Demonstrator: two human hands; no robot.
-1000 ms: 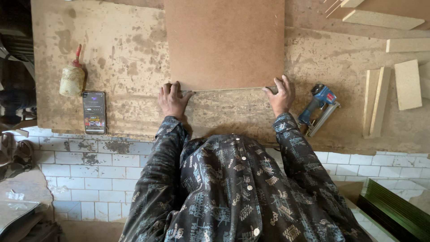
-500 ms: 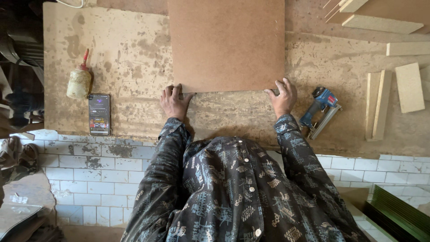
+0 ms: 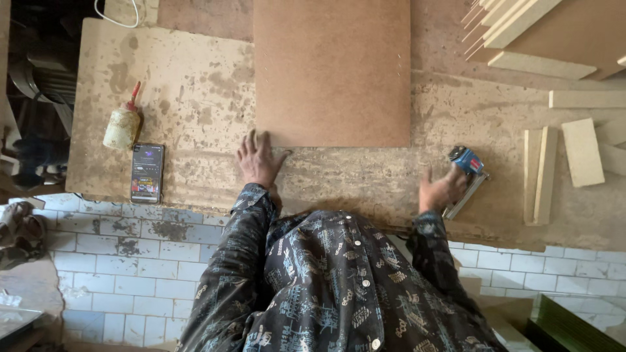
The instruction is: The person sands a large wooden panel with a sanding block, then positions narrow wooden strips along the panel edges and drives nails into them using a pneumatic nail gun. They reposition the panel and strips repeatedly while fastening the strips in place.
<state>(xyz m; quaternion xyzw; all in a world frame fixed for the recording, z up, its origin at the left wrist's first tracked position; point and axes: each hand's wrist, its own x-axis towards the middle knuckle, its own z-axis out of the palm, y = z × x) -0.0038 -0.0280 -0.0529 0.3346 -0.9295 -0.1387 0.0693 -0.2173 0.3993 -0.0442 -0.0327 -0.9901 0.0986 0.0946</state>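
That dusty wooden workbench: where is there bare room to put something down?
Bare bench lies between the pale glue bottle and the large brown fibreboard panel, and between the left hand and right hand. Crowded: right end, with pale wood offcuts and the blue nail gun.

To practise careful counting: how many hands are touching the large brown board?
1. The left hand rests on the board at its near left corner. The right hand is off it, on the blue tool to the right.
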